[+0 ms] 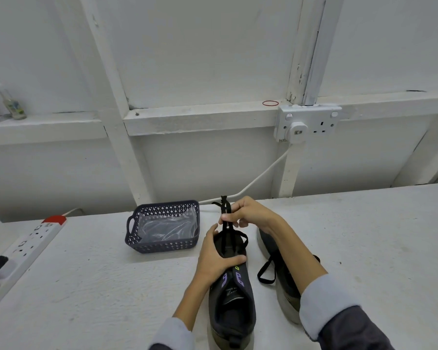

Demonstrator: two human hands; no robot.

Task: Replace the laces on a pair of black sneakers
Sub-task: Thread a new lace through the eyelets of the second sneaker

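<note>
Your left hand (213, 261) and right hand (250, 213) are bare, as are both forearms. Your left sleeve (172, 334) ends in a pale grey-blue cuff with a sliver of darker grey behind it. Your right sleeve (334, 306) matches: a wide pale cuff over dark grey cloth, lightly creased.

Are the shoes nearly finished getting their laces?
Not nearly. Nothing looks finished. In hand: the left hand steadies the near sneaker while the right hand pinches its black lace, pulled up from the toe end; the purple eyelets behind are empty. Old lace or new, I cannot tell. Left: the second sneaker, with its loose lace.
</note>
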